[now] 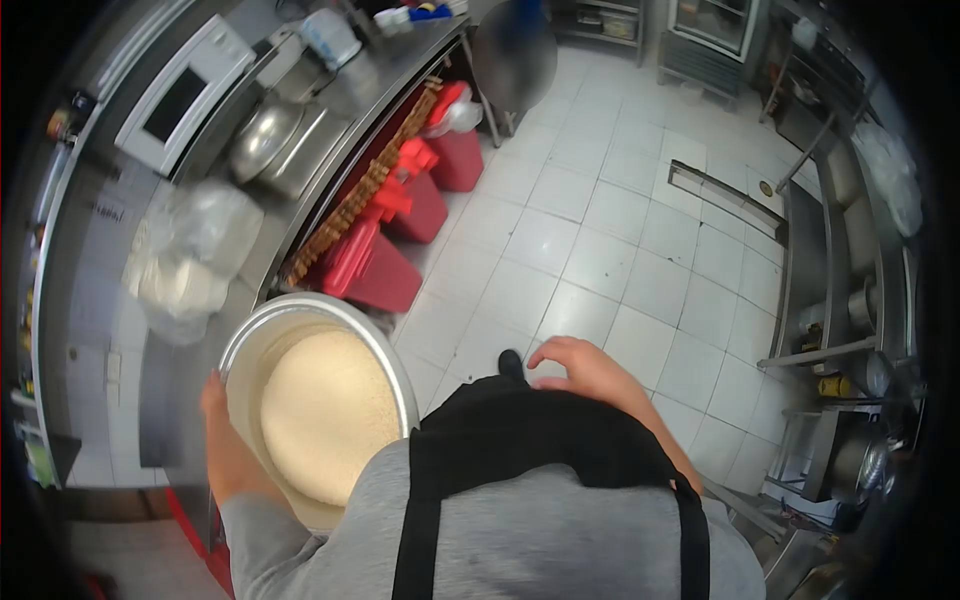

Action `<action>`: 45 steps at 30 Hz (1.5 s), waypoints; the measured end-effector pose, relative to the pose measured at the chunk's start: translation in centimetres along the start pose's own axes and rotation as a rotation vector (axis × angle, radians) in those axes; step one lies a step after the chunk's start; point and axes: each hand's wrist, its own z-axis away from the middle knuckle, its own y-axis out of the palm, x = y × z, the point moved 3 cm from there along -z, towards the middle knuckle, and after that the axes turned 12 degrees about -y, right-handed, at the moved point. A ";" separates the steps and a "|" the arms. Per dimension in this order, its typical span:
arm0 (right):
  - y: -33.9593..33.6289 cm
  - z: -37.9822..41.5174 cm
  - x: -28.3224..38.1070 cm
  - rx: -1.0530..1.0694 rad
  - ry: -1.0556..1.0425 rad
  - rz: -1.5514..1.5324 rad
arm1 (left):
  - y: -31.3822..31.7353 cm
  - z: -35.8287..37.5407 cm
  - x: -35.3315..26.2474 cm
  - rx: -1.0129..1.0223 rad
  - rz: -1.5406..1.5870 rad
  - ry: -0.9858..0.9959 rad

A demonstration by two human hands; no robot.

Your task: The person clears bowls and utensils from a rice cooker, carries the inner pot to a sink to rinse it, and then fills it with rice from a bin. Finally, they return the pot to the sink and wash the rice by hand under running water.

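Observation:
A large round metal pot (405,372) is at my left side, close against my body and beside the steel counter. Inside it lies a pale, smooth, rounded mass (325,415) that looks like dough. My left hand (213,392) grips the pot's outer left rim, with the fingers partly hidden behind it. On the other side, my right hand (572,362) is held in front of the black apron (540,425), over the floor, its fingers apart and curved, with nothing in them.
Plastic bags (190,260), a metal lid (268,140) and a white microwave (187,95) stand along the left steel counter (375,95). Red bins (375,270) sit below it. A floor drain frame (730,203) and metal shelving (820,355) are on the right.

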 end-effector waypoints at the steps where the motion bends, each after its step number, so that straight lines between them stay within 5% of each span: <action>1: -2.1 0.5 -1.6 0.002 0.062 -0.004 | 2.0 -2.1 -4.2 0.006 0.021 0.046; 4: -11.0 3.4 -8.6 -0.089 0.265 0.059 | 6.4 -4.7 -18.5 -0.062 -0.170 0.416; 6: -17.4 6.2 -14.8 -0.338 0.408 0.218 | 8.1 -3.7 -29.0 0.084 -0.055 0.260; 9: -24.1 14.2 -24.4 -0.685 0.611 0.276 | 11.5 -3.8 -43.4 0.056 -0.072 0.308; 11: -22.9 26.8 -35.6 -1.125 0.716 0.168 | 12.2 -3.6 -53.0 0.011 -0.045 0.371; 13: -20.1 35.0 -34.9 -1.330 1.289 -0.175 | 13.7 -2.6 -61.2 0.063 -0.033 0.407; 16: -14.6 42.9 -33.5 -1.350 1.634 -0.393 | 14.4 -0.3 -74.3 0.265 -0.013 0.395; 19: -11.9 44.8 -33.4 -1.246 1.797 -0.618 | 18.1 0.6 -86.8 0.165 -0.071 0.510; 23: -15.7 43.5 -38.0 -1.119 1.805 -0.797 | 21.5 9.3 -102.8 0.151 -0.206 0.545; 27: -28.2 43.8 -45.5 -1.111 1.697 -0.755 | 23.5 17.6 -117.6 0.180 -0.161 0.622; 31: -46.5 46.6 -55.2 -1.256 1.454 -0.480 | 25.0 24.5 -132.0 0.135 -0.113 0.804; 34: -66.0 45.1 -62.5 -1.534 1.073 -0.240 | 22.8 33.9 -142.4 0.087 -0.151 0.794; 37: -84.2 38.3 -62.9 -1.579 0.835 -0.023 | 24.5 40.0 -153.5 0.113 -0.171 0.845; 40: -93.4 36.0 -64.9 -1.491 0.740 0.005 | 27.4 45.3 -164.6 0.084 -0.151 0.947; 43: -94.7 38.8 -67.8 -1.204 1.130 0.362 | 27.9 50.8 -176.1 0.098 -0.168 0.998; 44: -92.2 44.6 -73.1 -1.126 1.179 0.270 | 28.1 52.7 -179.5 0.124 -0.185 1.002; 45: -91.3 45.1 -72.7 -0.856 1.365 0.321 | 28.3 54.7 -182.9 0.117 -0.174 1.029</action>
